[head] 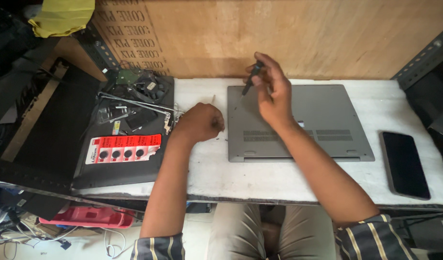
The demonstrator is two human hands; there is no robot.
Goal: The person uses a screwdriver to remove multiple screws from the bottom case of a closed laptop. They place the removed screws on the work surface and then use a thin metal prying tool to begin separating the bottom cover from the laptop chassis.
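Your right hand (273, 96), just above the middle of the frame, is closed on a dark screwdriver (250, 80), pinched between the fingers with its tip pointing down-left at the upper left corner of the laptop (322, 120). The laptop is grey, lies bottom side up, and fills the centre-right of the white table (260, 178); your hand hovers over its left half.

Your left hand (202, 123), left of centre, is curled into a loose fist and rests on the table just beside the laptop's left edge. You cannot tell whether anything is inside it.

Left of that hand lies a dark lid (120, 163) bearing a red card of coin cells (122, 148), metal hinges (139, 106) and a small fan (149, 87). A black phone (404, 163) lies face up at the right edge, well apart from the laptop. A yellow cloth (62, 17) sits at upper left.
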